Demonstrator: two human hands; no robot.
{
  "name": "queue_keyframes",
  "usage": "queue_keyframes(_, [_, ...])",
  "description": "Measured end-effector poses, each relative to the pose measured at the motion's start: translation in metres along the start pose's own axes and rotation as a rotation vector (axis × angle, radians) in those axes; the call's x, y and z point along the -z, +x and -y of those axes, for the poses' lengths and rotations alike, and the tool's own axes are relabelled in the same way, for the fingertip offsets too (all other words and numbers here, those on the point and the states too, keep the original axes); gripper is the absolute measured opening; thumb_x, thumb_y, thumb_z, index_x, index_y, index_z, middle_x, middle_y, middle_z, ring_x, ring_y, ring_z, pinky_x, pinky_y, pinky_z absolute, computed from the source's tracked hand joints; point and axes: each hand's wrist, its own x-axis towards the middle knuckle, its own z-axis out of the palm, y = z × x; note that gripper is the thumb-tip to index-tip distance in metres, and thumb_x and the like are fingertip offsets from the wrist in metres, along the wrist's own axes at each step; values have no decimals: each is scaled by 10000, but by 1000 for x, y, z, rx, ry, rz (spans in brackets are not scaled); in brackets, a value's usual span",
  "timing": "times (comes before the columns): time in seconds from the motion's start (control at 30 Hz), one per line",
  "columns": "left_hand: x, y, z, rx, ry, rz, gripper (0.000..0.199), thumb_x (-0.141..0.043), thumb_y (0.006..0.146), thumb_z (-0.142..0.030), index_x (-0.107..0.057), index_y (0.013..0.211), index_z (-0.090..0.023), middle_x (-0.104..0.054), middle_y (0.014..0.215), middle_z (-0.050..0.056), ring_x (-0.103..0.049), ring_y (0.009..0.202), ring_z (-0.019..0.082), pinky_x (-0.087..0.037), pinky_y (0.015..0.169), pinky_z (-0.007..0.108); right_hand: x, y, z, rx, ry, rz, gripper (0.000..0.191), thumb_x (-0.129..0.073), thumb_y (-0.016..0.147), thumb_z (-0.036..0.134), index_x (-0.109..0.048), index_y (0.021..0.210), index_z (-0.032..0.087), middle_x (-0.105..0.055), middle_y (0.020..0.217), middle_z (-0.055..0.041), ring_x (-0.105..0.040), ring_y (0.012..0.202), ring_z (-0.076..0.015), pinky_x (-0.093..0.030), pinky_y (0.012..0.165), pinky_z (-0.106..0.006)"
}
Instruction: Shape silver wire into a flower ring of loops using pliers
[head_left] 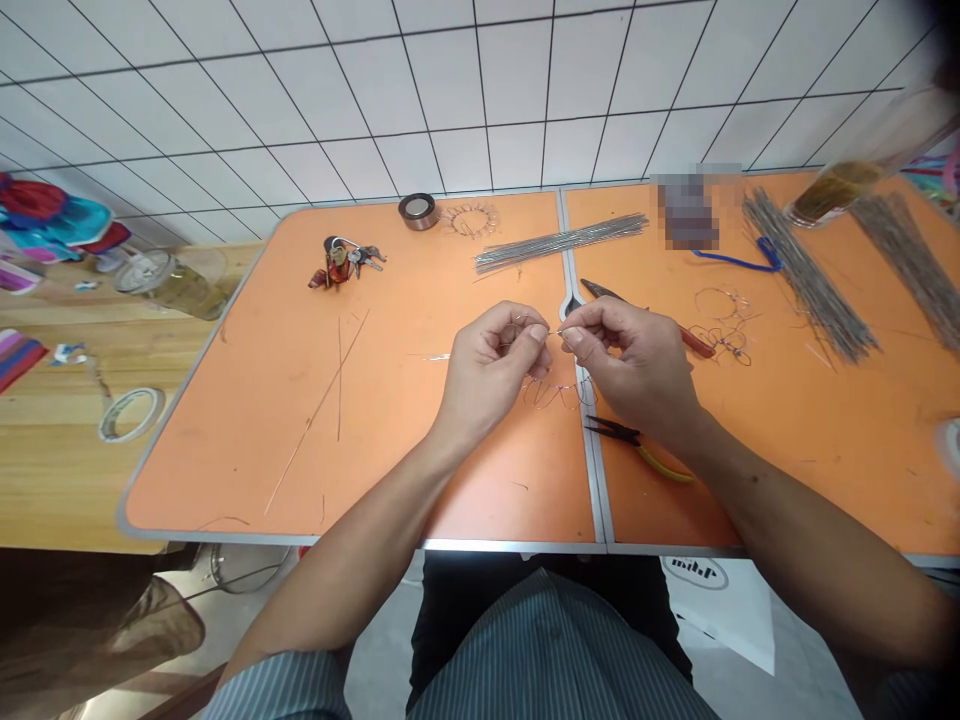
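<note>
My left hand [499, 365] and my right hand [634, 360] meet over the seam of the orange folding table, fingertips almost touching. Both are closed in a pinch on a thin looped wire [556, 332], whose ends are partly hidden by the fingers. More fine wire loops [556, 394] hang or lie just below the hands; whether they join the held wire I cannot tell. Beneath my right forearm lie black-nosed pliers [615, 430] with a yellow handle. Red-handled pliers [697, 343] are partly covered by my right hand.
Bundles of straight wires [562, 243] lie at the back, with more bundles [810, 275] on the right. A roll of tape [418, 211], keys [365, 257], wire rings [470, 220] and a glass of brown liquid [832, 193] stand about. Loose wires [315, 420] lie left.
</note>
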Motion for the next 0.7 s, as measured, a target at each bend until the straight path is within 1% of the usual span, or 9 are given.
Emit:
queue_keyframes(0.2, [-1,0,-1,27,30,-24,140,-755,948,-279,-687,842,-216,-697,685,-15,-670,608,119,-576,615,256,0,0,1,-19,11,20,124,-682,974,276,-742,877,227,-748,787,-12,-631,684,-170,-487,642,-314])
queue_keyframes(0.33, [-1,0,-1,31,35,-41,126,-737,931,-238,-677,823,-214,-691,673,-18,-663,590,115,-576,589,244,0,-1,1,-14,3,20,133,-677,978,279,-734,870,225,-736,776,-10,-613,676,-167,-471,635,-319])
queue_keyframes(0.47, [-3,-1,-2,19,28,-51,101,-727,899,-210,-673,813,-210,-677,683,-23,-652,588,108,-597,569,232,-1,-1,2,-11,8,24,127,-668,981,258,-730,876,221,-740,795,-14,-634,710,-172,-469,647,-320])
queue_keyframes(0.57, [-3,0,-1,14,36,-62,80,-730,860,-202,-671,807,-210,-665,689,-30,-652,582,103,-608,549,221,-1,-1,2,-9,21,31,126,-659,985,248,-728,884,217,-737,796,-10,-627,699,-165,-465,642,-312])
queue_keyframes(0.7, [-3,-1,0,-2,54,-66,68,-722,829,-193,-669,789,-209,-657,677,-34,-647,568,101,-612,532,217,-2,0,3,-6,35,72,120,-665,990,245,-728,893,215,-756,819,-12,-628,696,-158,-467,644,-304])
